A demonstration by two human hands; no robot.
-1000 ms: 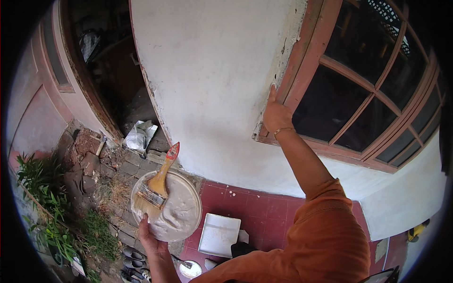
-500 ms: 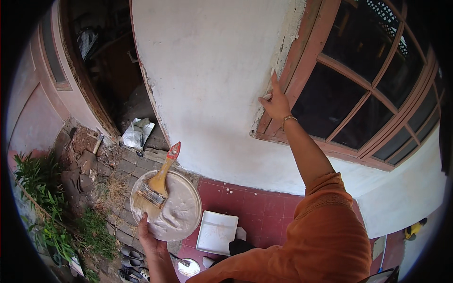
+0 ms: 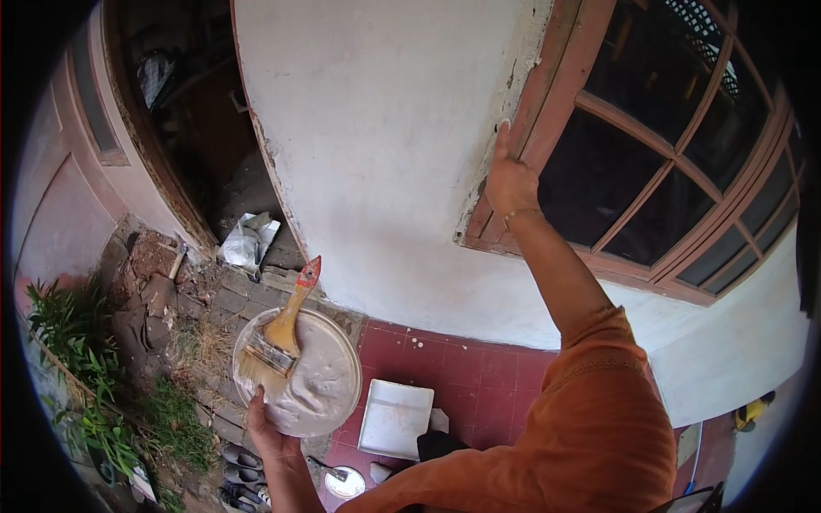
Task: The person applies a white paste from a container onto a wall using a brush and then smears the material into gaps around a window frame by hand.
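Head view: person at white wall (image 3: 385, 128).
Left hand (image 3: 267, 427): gripping round plate (image 3: 321, 385) carrying paintbrush (image 3: 278, 338).
Right hand (image 3: 510, 175): open, flat against window frame (image 3: 556, 81) edge.

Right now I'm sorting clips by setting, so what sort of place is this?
Probably the outside of a house under repair. The right hand presses the flaking wall beside a wooden window frame, the left hand holds a round plate of pale paste with a brush, above a red tiled floor.

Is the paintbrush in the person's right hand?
No: the paintbrush lies on the round lid held by the left hand, while the right hand presses the window frame.
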